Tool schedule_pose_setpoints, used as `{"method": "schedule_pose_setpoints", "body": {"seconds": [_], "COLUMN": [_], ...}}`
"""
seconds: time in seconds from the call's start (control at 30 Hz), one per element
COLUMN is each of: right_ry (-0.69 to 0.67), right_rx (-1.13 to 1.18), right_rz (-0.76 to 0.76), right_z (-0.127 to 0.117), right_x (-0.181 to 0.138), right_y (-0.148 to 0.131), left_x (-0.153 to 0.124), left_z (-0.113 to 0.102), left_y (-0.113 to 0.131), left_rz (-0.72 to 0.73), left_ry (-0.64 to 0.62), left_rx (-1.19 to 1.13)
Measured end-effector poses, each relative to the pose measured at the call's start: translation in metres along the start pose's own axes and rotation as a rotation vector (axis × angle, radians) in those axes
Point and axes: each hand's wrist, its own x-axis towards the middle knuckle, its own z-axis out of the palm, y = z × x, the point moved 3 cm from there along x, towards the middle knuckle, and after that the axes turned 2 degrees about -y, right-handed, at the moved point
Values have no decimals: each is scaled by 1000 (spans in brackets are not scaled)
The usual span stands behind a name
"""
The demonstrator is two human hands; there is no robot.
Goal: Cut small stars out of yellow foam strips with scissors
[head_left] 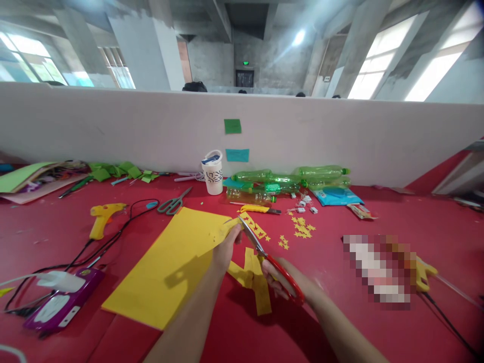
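My left hand (226, 250) pinches the right edge of a large yellow foam sheet (170, 264) that lies on the red table (340, 322). My right hand (289, 282) grips red-handled scissors (270, 259), their blades open and pointing up-left into the sheet's edge beside my left fingers. A yellow strip with star-shaped holes (255, 227) sticks out beyond the blades. Cut yellow strips (254, 280) lie under my hands. Small yellow stars (300, 228) are scattered on the table to the right.
A yellow glue gun (102, 217) with black cord and grey scissors (174, 203) lie at the left. A white cup (213, 173), green bottles (291, 179), a yellow cutter (259, 209) stand by the white partition (113, 126). A purple device (62, 302) sits front left.
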Motion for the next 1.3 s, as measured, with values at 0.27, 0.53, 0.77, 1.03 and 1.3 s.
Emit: {"method": "schedule_pose_setpoints", "body": {"seconds": [0.27, 0.53, 0.77, 1.03, 1.3], "right_ry": [10, 53, 62, 65, 86], "right_rx": [-11, -1, -38, -50, -86], "right_rz": [-15, 21, 45, 25, 25], "right_z": [3, 4, -1, 1, 0], "right_x": [0, 4, 9, 5, 3], "right_y": [-1, 6, 15, 8, -2], "left_x": [-1, 0, 0, 0, 1], "left_z": [2, 3, 4, 4, 4], "left_y": [0, -6, -7, -7, -12], "left_rz": [34, 30, 23, 21, -22], "left_ry": [18, 34, 36, 41, 69], "left_rx": [11, -15, -44, -69, -132]}}
